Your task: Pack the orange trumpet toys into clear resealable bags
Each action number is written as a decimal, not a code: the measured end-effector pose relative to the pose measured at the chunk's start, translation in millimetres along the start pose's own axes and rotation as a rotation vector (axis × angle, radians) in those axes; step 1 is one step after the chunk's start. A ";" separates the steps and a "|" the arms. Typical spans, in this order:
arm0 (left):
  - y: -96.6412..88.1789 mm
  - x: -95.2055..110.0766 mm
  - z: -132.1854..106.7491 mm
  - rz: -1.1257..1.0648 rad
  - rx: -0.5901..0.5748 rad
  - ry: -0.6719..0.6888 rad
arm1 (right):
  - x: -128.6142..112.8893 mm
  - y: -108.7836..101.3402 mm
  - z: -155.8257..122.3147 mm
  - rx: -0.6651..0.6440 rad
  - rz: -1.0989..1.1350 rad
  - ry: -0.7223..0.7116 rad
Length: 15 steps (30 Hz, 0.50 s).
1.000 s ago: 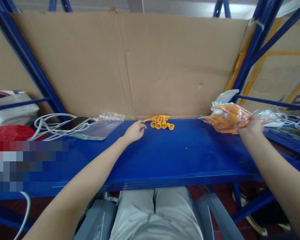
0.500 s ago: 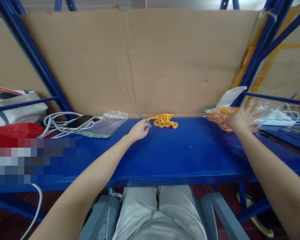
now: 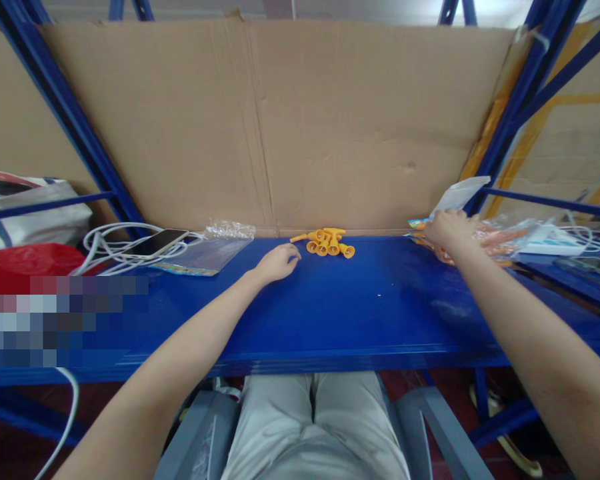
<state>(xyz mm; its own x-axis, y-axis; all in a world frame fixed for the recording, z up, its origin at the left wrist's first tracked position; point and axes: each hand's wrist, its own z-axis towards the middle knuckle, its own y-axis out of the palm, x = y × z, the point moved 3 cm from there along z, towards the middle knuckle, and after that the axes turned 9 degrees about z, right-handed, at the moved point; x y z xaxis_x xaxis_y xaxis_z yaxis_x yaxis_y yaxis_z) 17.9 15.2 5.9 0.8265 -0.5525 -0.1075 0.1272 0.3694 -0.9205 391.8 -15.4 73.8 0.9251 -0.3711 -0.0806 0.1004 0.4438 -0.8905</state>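
A small heap of orange plastic parts [image 3: 326, 243] lies at the back of the blue shelf [image 3: 360, 313], against the cardboard wall. My left hand [image 3: 276, 262] rests on the shelf just left of the heap, fingers loosely curled, holding nothing. My right hand [image 3: 448, 229] is further right, lying on a clear bag of orange parts [image 3: 495, 239] at the shelf's right end, knuckles up and fingers bent over the bag's left edge.
A clear flat bag [image 3: 200, 257], a phone [image 3: 161, 241] and white cables [image 3: 111, 248] lie at the left. A red bag [image 3: 27, 265] sits further left. Blue rack posts [image 3: 510, 113] stand at both sides. A white packet [image 3: 461, 193] leans behind the bag of parts.
My right hand has set the bag of orange parts down on the shelf's right end and slid left along it. The left hand has barely moved.
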 end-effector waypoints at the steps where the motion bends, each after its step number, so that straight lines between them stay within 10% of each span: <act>1: -0.6 -0.6 -0.4 0.011 -0.020 -0.016 | -15.4 0.7 -4.5 -0.013 0.045 -0.015; 15: -13.4 -64.1 -29.6 0.274 -0.273 -0.864 | -197.3 30.3 -40.5 -0.317 0.274 -0.655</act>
<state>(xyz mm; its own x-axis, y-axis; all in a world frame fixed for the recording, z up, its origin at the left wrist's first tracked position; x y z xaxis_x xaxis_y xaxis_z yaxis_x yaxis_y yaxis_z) -53.1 23.5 13.9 0.9424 0.3128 -0.1187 -0.1743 0.1562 -0.9722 197.5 38.3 44.6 0.9394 0.3197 -0.1235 -0.1816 0.1587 -0.9705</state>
